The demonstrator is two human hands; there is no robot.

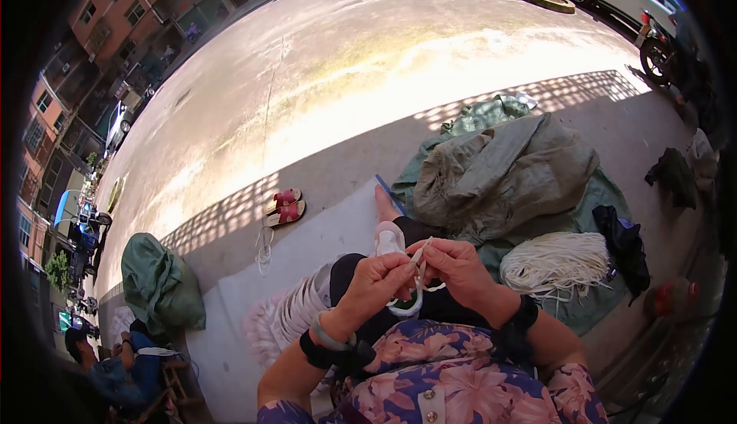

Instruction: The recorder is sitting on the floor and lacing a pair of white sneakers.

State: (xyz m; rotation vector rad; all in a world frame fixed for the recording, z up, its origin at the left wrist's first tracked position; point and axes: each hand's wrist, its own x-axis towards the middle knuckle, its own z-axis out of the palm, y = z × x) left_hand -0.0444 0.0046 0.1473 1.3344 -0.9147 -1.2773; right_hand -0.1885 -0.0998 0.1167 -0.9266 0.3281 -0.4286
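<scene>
Close together above my lap, my left hand (381, 279) and my right hand (458, 264) both pinch a white cord (420, 264) between thumb and fingers. A loop of the same cord hangs below the fingers. Just beyond the hands, a pale pink and white piece (389, 237) lies over my leg; its kind is unclear. Beside my left forearm lies a row of pale pink pieces with white bands (288, 313), overlapping one another. To the right of my right hand rests a thick bundle of white cords (556, 261) on green cloth.
A white sheet (223, 324) lies under me, with red sandals (285, 207) past its far edge. A large grey-beige sack (507, 178) is piled ahead right. A green sack (160, 282) stands left, near a seated person (127, 362). A reddish jar (672, 299) stands far right.
</scene>
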